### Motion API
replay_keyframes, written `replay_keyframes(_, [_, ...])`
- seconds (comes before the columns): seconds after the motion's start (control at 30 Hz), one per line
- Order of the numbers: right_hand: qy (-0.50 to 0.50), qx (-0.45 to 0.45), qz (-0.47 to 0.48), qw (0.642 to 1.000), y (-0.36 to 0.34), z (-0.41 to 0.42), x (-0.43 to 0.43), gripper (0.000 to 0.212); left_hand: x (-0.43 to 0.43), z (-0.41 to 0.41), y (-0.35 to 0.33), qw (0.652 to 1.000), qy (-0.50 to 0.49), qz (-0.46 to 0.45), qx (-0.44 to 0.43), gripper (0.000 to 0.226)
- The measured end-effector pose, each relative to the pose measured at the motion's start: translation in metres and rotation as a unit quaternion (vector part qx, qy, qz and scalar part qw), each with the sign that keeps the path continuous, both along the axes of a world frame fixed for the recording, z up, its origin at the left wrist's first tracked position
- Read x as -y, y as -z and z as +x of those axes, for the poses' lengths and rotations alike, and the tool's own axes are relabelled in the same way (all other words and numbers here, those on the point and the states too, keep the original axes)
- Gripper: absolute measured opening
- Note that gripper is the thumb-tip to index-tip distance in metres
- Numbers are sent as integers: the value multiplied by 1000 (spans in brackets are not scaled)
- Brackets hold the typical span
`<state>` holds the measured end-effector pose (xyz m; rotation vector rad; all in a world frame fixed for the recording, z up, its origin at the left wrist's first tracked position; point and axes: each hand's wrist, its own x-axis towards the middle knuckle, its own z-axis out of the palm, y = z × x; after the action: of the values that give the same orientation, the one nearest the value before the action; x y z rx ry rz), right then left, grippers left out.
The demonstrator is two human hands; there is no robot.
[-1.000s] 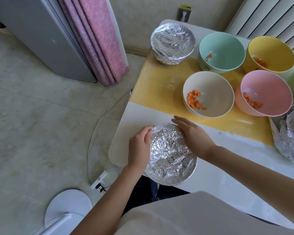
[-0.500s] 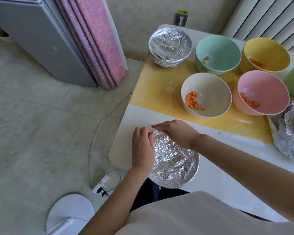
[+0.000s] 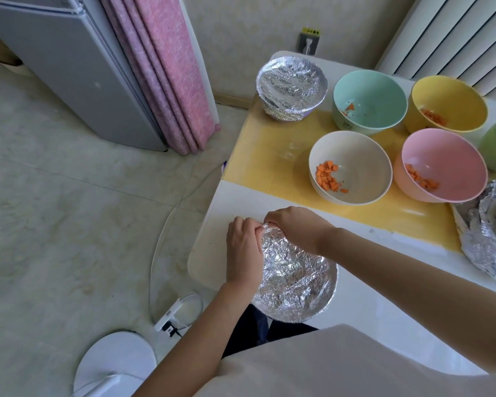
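Note:
A bowl covered with crinkled aluminium foil (image 3: 295, 279) stands at the near edge of the white table (image 3: 384, 305), partly over the edge. My left hand (image 3: 244, 250) lies along the bowl's left rim, its fingers curled on the foil at the far rim. My right hand (image 3: 295, 227) reaches across the far rim and pinches the foil there, fingertips meeting those of the left hand. What is under the foil is hidden.
On the yellow mat (image 3: 264, 159) stand a second foil-covered bowl (image 3: 291, 87) and beige (image 3: 350, 167), pink (image 3: 441, 164), mint (image 3: 368, 101) and yellow (image 3: 447, 104) bowls holding diced carrot. Crumpled foil (image 3: 487, 239) lies at the right. A pink curtain (image 3: 166, 70) hangs left; a power strip (image 3: 171, 319) lies on the floor.
Both hands have slid along the rim toward the far left side of the foil-covered bowl and now meet there, fingers curled on the foil. The bowl has stayed in place.

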<state>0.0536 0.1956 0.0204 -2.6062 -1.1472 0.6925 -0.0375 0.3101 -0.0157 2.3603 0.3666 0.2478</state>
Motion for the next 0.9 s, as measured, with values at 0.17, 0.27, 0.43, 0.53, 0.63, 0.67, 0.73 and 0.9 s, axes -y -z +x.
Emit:
replay_keyframes(0.17, [-11, -12, -2, 1000, -3, 0, -2, 28, 1, -1, 1, 1000, 7, 8, 11, 34])
replay_keyframes(0.27, [-3, 13, -5, 1000, 0, 0, -1, 38, 0, 0, 1, 1000, 8, 10, 13, 34])
replay_keyframes(0.43, [1, -39, 28, 999, 2, 0, 11, 29, 3, -1, -1, 999, 26, 30, 23, 31])
replay_keyframes(0.53, [10, -78, 20, 997, 1, 4, 23, 40, 4, -1, -2, 998, 30, 44, 23, 28])
replay_keyframes(0.63, [28, -69, 6, 997, -3, 4, 29, 60, 7, 0, -3, 998, 34, 51, 16, 24])
replay_keyframes(0.67, [30, -64, 7, 997, -5, 2, 29, 64, 7, 0, -4, 998, 35, 56, 13, 21])
replay_keyframes(0.73, [22, -39, 3, 999, -6, -2, 26, 66, 8, -2, -4, 997, 40, 66, 3, 19])
replay_keyframes(0.9, [22, -32, -11, 999, -4, -6, 25, 60, 6, -3, -6, 997, 47, 61, -13, 9])
